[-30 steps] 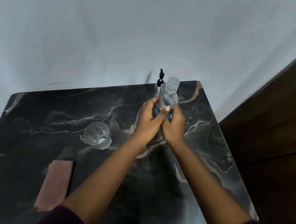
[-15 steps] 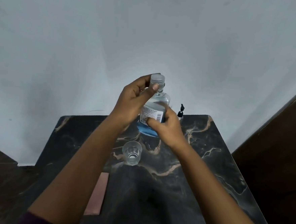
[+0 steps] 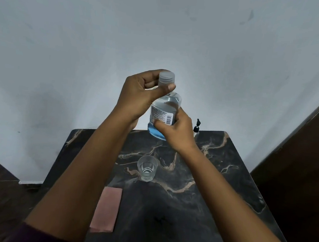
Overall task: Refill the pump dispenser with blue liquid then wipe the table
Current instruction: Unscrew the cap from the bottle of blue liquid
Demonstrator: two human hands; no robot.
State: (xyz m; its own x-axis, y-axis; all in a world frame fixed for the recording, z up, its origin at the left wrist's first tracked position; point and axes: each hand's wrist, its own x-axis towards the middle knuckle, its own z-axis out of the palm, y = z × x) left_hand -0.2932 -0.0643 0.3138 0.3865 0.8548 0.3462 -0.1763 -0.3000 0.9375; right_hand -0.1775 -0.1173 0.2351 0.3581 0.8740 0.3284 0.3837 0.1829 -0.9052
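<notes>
Right now the bottle is held up off the table, nearly upright, with a little blue liquid pooled at its bottom. The left hand is curled round the clear cap, thumb across its front and the other fingers wrapped behind, so it looks to me like the cap is being unscrewed. The right hand grips the bottle's lower body, its fingers pressed over the label just above the blue. To do this well, I would keep that lower grip firm and still and let only the upper fingers turn; the bottle should stay upright so nothing slops out once the cap comes free. The pump dispenser stands just beyond the right hand's knuckles, at the far edge of the table, mostly hidden, with only its black nozzle and neck showing; I cannot tell whether its pump is still screwed on. Below the wrists, between the forearms, sits a small clear glass, and under the left forearm lies a pink cloth, ready for the wiping. With so little liquid left, a slow tilt at the pour would be wise.
</notes>
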